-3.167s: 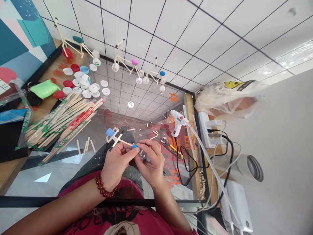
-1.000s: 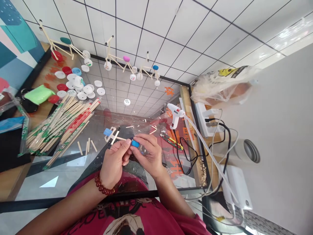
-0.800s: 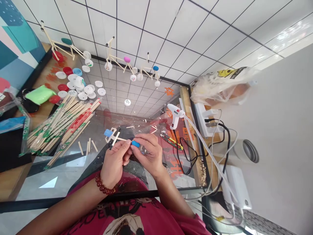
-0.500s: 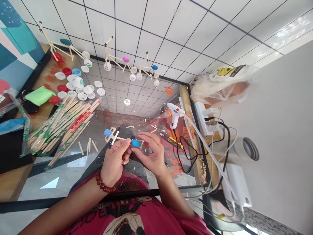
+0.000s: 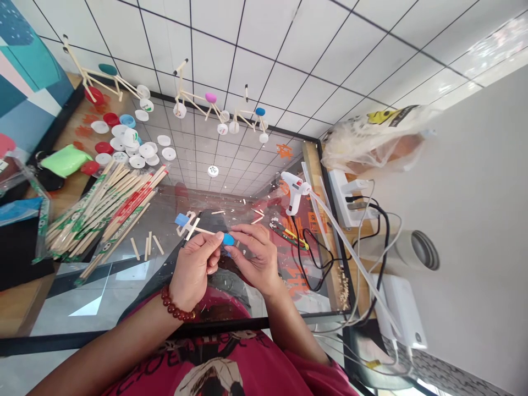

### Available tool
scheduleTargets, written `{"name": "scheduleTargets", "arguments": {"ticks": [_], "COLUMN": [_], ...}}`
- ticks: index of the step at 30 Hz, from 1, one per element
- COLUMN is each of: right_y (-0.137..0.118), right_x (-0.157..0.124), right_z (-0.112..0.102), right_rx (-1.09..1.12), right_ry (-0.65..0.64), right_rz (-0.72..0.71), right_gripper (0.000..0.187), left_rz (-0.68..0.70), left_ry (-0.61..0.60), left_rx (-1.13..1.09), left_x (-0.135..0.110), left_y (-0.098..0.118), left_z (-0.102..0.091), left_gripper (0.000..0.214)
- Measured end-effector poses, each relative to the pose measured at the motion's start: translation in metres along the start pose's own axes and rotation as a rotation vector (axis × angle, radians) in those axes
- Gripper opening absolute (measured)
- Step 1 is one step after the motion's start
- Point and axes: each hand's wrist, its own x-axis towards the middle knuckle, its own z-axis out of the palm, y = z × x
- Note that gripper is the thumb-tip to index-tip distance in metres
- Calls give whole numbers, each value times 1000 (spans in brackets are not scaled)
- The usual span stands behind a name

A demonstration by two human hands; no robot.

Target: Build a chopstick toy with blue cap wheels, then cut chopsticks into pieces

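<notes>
My left hand (image 5: 192,272) pinches a small wooden-stick frame (image 5: 204,231) whose left end carries a black-and-white crosspiece (image 5: 192,229). At the other end of the frame sits an oval blue piece (image 5: 228,239), which looks like modelling clay. The thumb and fingers of my right hand (image 5: 256,258) close around this blue piece from the right. Just beyond the crosspiece shows a light blue block (image 5: 181,220) with pale curved parts beside it. My hands hide much of the frame's middle.
Bundled chopsticks (image 5: 119,212) and bottle caps (image 5: 132,146) lie left on the glass table. Stick-and-cap models (image 5: 247,116) stand along the back. A white glue gun (image 5: 295,191), cutter (image 5: 291,237), black cable (image 5: 315,283) and power strip (image 5: 346,201) are at right.
My right thumb and fingers have drawn closer together around the blue piece. The stick frame has shifted slightly, while my left hand keeps its pinch.
</notes>
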Motion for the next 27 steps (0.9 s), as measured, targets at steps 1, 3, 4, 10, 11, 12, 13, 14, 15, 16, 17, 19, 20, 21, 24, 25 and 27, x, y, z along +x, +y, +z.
{"name": "scheduleTargets", "arguments": {"ticks": [1, 3, 4, 10, 11, 12, 13, 14, 15, 16, 17, 19, 20, 21, 24, 25, 27], "right_y": [-1, -2, -3, -3, -2, -2, -1, 0, 1, 2, 3, 4, 4, 3, -8, -14, -26], "right_x": [0, 0, 0, -1, -2, -2, -3, -4, -4, -4, -5, -5, -6, -7, -9, -10, -9], "right_z": [0, 1, 1, 4, 5, 5, 5, 5, 4, 3, 1, -1, -2, -3, -4, -4, -4], "right_rx": [2, 0, -2, 4, 6, 7, 12, 26, 49, 75, 99, 125, 131, 145, 309, 400, 590], "right_ry": [2, 3, 2, -10, -6, -2, 0, 5, 13, 25, 38, 68, 79, 87, 146, 166, 178], "right_rz": [5, 13, 15, 41, 47, 51, 57, 72, 96, 124, 152, 194, 207, 224, 345, 397, 478], "right_gripper": [20, 27, 30, 28, 29, 29, 27, 25, 22, 20, 20, 21, 22, 22, 25, 28, 35], "left_rz": [3, 9, 14, 131, 169, 207, 237, 256, 258, 250, 233, 189, 169, 154, 157, 180, 244], "left_ry": [0, -5, -10, -16, 6, 27, 41, 48, 45, 35, 20, -21, -41, -60, -102, -115, -144], "left_rx": [2, -3, -10, 107, 154, 193, 223, 240, 246, 241, 228, 191, 173, 160, 183, 211, 268], "left_x": [0, -1, -2, -15, -17, -19, -20, -21, -21, -21, -21, -20, -19, -19, -22, -23, -26], "left_y": [-1, -3, -4, -10, -10, -11, -11, -12, -11, -11, -10, -7, -5, -4, 1, 2, 3], "left_z": [0, -1, -2, -30, -37, -44, -50, -55, -58, -58, -57, -52, -48, -44, -38, -37, -37], "left_gripper": [44, 42, 40, 31, 28, 26, 24, 23, 22, 23, 24, 29, 31, 33, 32, 31, 29]}}
